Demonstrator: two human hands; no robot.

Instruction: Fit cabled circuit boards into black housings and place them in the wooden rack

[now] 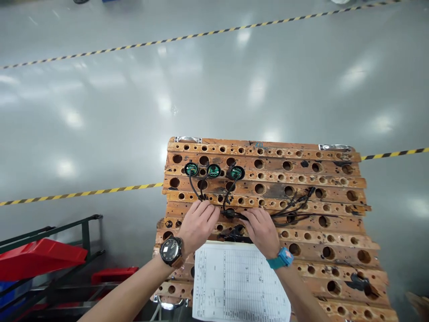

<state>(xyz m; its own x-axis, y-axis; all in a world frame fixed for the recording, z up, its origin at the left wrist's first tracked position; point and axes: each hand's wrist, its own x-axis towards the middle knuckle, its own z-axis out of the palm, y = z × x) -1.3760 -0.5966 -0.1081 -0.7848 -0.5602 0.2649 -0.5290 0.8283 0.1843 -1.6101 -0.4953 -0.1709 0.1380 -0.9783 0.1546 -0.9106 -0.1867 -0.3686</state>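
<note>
Three round black housings with green circuit boards, a left one [191, 169], a middle one [213, 170] and a right one [237, 172], sit in a row on the drilled wooden board [275, 154]. A black cable runs from each toward my hands. My left hand [198, 224] has its fingers closed on the cables below the left and middle housings; the fingertips are partly hidden. Between thumb and fingers, my right hand [261, 229] grips the black cable bundle [231, 213]. Loose cable ends [298, 203] fan out to its right across the board.
A printed form sheet [234, 286] lies on the board below my hands. Metal handles [187, 140] are fixed at the board's corners. Lower left stands a green rack [86, 237] with a red bin [40, 259]. Yellow-black tape [100, 192] marks the grey floor.
</note>
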